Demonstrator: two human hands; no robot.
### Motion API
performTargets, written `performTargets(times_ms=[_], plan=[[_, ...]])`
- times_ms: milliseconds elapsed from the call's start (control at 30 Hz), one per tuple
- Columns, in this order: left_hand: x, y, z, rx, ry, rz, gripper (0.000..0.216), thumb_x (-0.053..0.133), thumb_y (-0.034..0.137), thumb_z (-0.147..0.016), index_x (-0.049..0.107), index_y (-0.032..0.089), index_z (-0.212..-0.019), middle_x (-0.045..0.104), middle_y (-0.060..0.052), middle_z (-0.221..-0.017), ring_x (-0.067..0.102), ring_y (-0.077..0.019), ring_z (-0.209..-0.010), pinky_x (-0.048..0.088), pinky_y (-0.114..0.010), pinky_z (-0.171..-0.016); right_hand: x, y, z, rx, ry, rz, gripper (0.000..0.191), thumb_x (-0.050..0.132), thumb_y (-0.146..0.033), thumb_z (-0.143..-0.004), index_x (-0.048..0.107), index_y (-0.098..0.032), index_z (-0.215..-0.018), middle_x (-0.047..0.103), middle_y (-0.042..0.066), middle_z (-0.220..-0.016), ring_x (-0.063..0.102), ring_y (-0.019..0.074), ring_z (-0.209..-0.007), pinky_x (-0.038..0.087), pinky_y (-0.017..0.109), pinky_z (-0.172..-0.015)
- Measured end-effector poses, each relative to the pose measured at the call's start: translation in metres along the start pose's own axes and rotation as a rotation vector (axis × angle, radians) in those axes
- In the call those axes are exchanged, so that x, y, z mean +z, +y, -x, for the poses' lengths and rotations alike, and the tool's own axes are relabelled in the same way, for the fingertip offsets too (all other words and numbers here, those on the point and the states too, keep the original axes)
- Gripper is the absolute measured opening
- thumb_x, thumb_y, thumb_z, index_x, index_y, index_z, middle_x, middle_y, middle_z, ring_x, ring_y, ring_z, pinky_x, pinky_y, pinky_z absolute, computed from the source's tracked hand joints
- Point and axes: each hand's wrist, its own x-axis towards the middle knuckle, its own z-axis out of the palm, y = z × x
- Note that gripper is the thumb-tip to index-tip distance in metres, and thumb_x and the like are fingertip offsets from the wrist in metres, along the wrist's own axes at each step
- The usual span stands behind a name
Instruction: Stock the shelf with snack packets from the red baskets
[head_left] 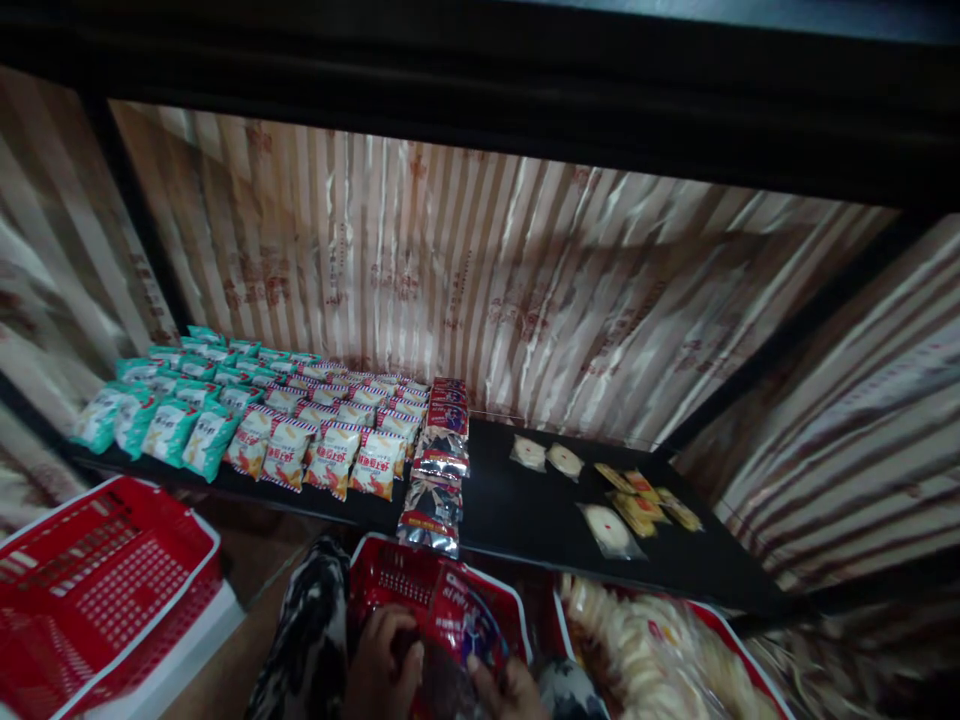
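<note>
My left hand (pixel 386 660) is over the left side of a red basket (pixel 390 560), its fingers curled; what they close on, if anything, is hidden. On the basket's right, my right hand (pixel 508 690) pinches the lower edge of a red snack packet (pixel 454 610) with blue print and white lettering. The packet lies tilted inside the basket. Just beyond, a row of silver-and-red packets (pixel 435 500) runs front to back along the black shelf (pixel 499 520).
Teal bags (pixel 169 425) and white-orange snack bags (pixel 330 455) stand in rows at left. Round pale packs (pixel 607 530) and yellow packs (pixel 637 505) lie at right. A red basket (pixel 97 590) stands lower left; another holds pale round packs (pixel 652 650). A dark beam (pixel 480 90) crosses overhead.
</note>
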Motion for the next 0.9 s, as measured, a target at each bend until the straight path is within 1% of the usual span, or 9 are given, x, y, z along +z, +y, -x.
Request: performTargets(times_ms=[33, 100, 200, 267, 433, 567, 700, 800, 900], plan=[[-0.001, 0.003, 0.001, -0.025, -0.055, 0.009, 0.031, 0.049, 0.049, -0.076, 0.061, 0.021, -0.082, 0.064, -0.009, -0.092, 0.059, -0.0215, -0.083, 0.047, -0.031, -0.075, -0.003, -0.009, 0.001, 0.014, -0.041, -0.016, 0.041, 0.062, -0.06, -0.06, 0.067, -0.02, -0.067, 0.067, 0.003, -0.063, 0.062, 0.023, -0.066, 0.05, 0.036, -0.069], [0.001, 0.011, 0.003, -0.089, -0.203, 0.099, 0.028, 0.048, 0.045, -0.077, 0.059, 0.02, -0.079, 0.065, -0.006, -0.083, 0.059, -0.0189, -0.076, 0.047, -0.028, -0.07, -0.008, -0.026, 0.001, -0.005, -0.037, -0.053, 0.042, 0.063, -0.06, -0.061, 0.065, -0.019, -0.064, 0.066, 0.002, -0.061, 0.061, 0.0215, -0.064, 0.049, 0.034, -0.067], [0.007, 0.021, 0.005, -0.167, -0.335, 0.321, 0.028, 0.049, 0.045, -0.078, 0.054, 0.018, -0.074, 0.063, -0.002, -0.072, 0.059, -0.0165, -0.072, 0.045, -0.025, -0.067, -0.01, -0.045, -0.001, -0.03, -0.045, -0.168, 0.045, 0.066, -0.057, -0.061, 0.066, -0.017, -0.081, 0.068, 0.002, -0.069, 0.061, 0.0197, -0.067, 0.048, 0.032, -0.067], [0.01, 0.027, 0.003, -0.166, -0.322, 0.426, 0.029, 0.052, 0.046, -0.077, 0.051, 0.018, -0.072, 0.061, -0.001, -0.071, 0.058, -0.0157, -0.073, 0.044, -0.024, -0.067, -0.009, -0.054, -0.003, -0.021, -0.029, -0.235, 0.049, 0.068, -0.056, -0.06, 0.066, -0.017, -0.088, 0.068, 0.002, -0.072, 0.062, 0.0188, -0.066, 0.048, 0.031, -0.066], [0.006, 0.046, -0.013, -0.181, -0.282, 0.537, 0.034, 0.057, 0.05, -0.073, 0.051, 0.017, -0.071, 0.056, 0.001, -0.067, 0.053, -0.0127, -0.064, 0.042, -0.024, -0.062, -0.006, -0.065, -0.005, -0.014, 0.044, -0.341, 0.048, 0.067, -0.056, -0.062, 0.064, -0.018, -0.091, 0.069, 0.003, -0.071, 0.062, 0.0181, -0.063, 0.048, 0.029, -0.06], [-0.003, 0.06, -0.026, -0.197, -0.281, 0.59, 0.037, 0.058, 0.054, -0.07, 0.05, 0.018, -0.071, 0.056, 0.001, -0.067, 0.054, -0.0136, -0.066, 0.043, -0.025, -0.062, -0.005, -0.058, -0.008, -0.028, 0.067, -0.391, 0.047, 0.07, -0.053, -0.06, 0.063, -0.019, -0.093, 0.069, 0.003, -0.074, 0.063, 0.0183, -0.068, 0.048, 0.028, -0.064], [-0.006, 0.068, -0.036, -0.194, -0.276, 0.54, 0.035, 0.058, 0.052, -0.07, 0.051, 0.018, -0.07, 0.056, 0.001, -0.066, 0.054, -0.0125, -0.063, 0.042, -0.024, -0.06, -0.007, -0.044, -0.016, -0.021, 0.099, -0.358, 0.052, 0.071, -0.053, -0.058, 0.061, -0.02, -0.096, 0.07, 0.003, -0.075, 0.064, 0.0204, -0.074, 0.049, 0.03, -0.067], [-0.006, 0.074, -0.043, -0.185, -0.268, 0.532, 0.03, 0.057, 0.047, -0.072, 0.053, 0.018, -0.08, 0.059, 0.0, -0.073, 0.056, -0.0131, -0.068, 0.044, -0.024, -0.064, -0.008, -0.044, -0.023, -0.02, 0.115, -0.371, 0.051, 0.07, -0.052, -0.06, 0.06, -0.021, -0.099, 0.07, 0.003, -0.078, 0.065, 0.021, -0.074, 0.05, 0.032, -0.068], [-0.002, 0.076, -0.052, -0.164, -0.267, 0.558, 0.033, 0.059, 0.041, -0.07, 0.053, 0.018, -0.093, 0.061, -0.001, -0.079, 0.059, -0.0148, -0.075, 0.045, -0.026, -0.069, -0.009, -0.053, -0.031, -0.022, 0.139, -0.427, 0.049, 0.07, -0.051, -0.06, 0.059, -0.021, -0.097, 0.07, 0.003, -0.078, 0.065, 0.022, -0.071, 0.051, 0.033, -0.064]])
